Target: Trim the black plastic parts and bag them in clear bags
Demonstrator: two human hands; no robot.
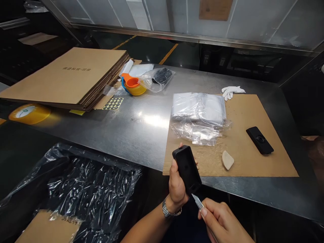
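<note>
My left hand point(177, 185) is wrapped around a black plastic housing point(187, 167), a long box-like piece tilted with its hollow side toward me. In my right hand point(219, 217) is a craft knife point(197, 201) with a pointed metal blade. Its tip is at the lower end of the housing; whether it touches cannot be made out. Ahead on a cardboard sheet point(243, 135) lies another black plastic part point(260, 139) with a round feature in its middle. Nearer to me is a small beige pad point(227, 160), and behind it a stack of clear plastic bags point(198, 111).
A white glove point(231, 91) lies at the sheet's back edge. Further left are a tape roll in an orange dispenser point(133, 82), a sticker sheet point(113, 103) and stacked flat cardboard point(68, 74). A plastic-lined box point(93, 189) of wrapped black items stands below the metal table point(121, 131).
</note>
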